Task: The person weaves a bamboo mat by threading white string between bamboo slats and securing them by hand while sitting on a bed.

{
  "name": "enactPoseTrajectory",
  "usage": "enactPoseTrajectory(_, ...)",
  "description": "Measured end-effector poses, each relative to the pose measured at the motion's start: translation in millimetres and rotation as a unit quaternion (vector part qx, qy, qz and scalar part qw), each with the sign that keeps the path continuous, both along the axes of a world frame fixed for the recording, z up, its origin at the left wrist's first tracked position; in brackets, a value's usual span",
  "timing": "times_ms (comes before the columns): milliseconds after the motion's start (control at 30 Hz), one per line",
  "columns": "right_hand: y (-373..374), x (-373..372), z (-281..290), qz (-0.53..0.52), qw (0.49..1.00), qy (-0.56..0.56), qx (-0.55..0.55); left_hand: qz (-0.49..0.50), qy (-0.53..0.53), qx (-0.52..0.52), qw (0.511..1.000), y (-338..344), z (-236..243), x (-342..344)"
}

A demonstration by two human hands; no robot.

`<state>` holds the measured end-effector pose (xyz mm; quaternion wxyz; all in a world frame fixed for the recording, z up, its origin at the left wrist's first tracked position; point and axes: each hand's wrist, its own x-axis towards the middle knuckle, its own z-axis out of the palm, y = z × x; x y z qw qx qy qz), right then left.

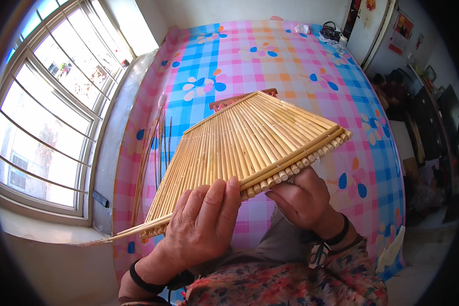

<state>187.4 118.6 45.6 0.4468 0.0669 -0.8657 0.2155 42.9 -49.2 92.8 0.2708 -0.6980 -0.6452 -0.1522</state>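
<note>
A flat mat of pale yellow stalks, laid side by side, is tilted up before me. Two stalks run crosswise along its near edge, their thin tips reaching out to the left. My left hand is closed over that edge, fingers on top, gripping the mat and the crosswise stalks. Under the cut stalk ends, my right hand is closed with its fingertips bent in; a wisp of pale thread shows beside it, but what the fingers hold is hidden.
A checked, flowered sheet covers the large surface ahead. Loose long stalks lie at left, near the barred window and a remote control. Behind the mat sits a reddish-brown wooden piece; a black bag lies far right.
</note>
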Motion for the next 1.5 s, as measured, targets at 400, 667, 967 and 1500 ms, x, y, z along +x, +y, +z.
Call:
enactPoseTrajectory(400, 12, -10, 10, -0.003, 0.999, 0.014, 0.039, -0.007, -0.023, -0.004, 1.000, 7, 9, -4)
enactPoseTrajectory(667, 20, -12, 17, -0.002, 0.999, 0.022, 0.039, 0.001, -0.016, -0.003, 1.000, 13, 14, -4)
enactPoseTrajectory(967, 28, -21, 38, -0.089, 0.977, 0.002, 0.194, 0.008, -0.064, 0.003, 0.998, 18, 17, -13)
enactPoseTrajectory(1500, 36, -25, 47, -0.055, 0.978, -0.027, 0.201, 0.025, -0.041, 0.022, 0.999, 21, 19, -19)
